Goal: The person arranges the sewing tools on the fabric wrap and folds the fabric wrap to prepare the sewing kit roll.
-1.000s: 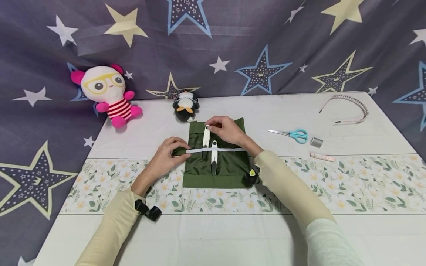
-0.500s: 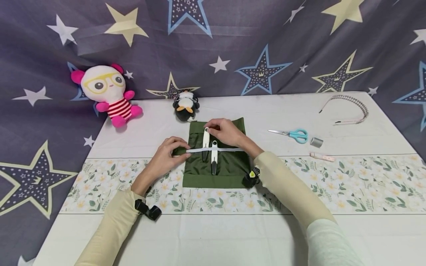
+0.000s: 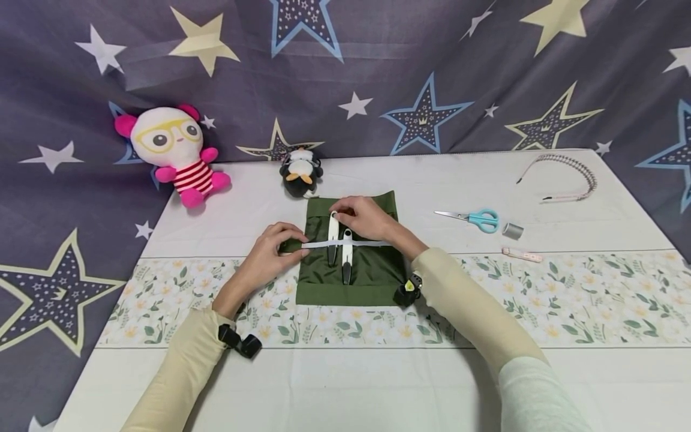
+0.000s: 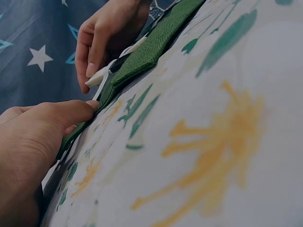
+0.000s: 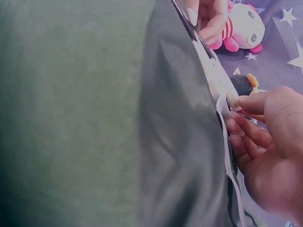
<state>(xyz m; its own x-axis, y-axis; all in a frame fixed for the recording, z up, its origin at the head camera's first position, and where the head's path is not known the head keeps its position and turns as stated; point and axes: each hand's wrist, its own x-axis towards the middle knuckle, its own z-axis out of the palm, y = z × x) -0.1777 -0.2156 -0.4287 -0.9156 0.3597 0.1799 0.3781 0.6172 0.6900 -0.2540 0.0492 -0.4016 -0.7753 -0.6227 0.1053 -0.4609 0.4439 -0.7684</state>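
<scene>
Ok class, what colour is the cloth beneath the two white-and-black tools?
The cloth is dark green; it shows best in the head view.

The left tool (image 3: 333,227) has been slid slightly toward the near side by the right hand (image 3: 364,217), which has been brought nearer with it, and its black end (image 3: 332,257) is now carried farther past the band (image 3: 369,243).

There are two hands (image 3: 270,255), two wrist cameras (image 3: 251,346), two black-and-white tools (image 3: 347,255), one green cloth (image 3: 375,264) and one white strip (image 3: 317,244). Two plush toys (image 3: 180,153), one pair of scissors (image 3: 484,220), one spool (image 3: 513,231), one headband (image 3: 586,168) and one pink object (image 3: 522,255) also show.
</scene>
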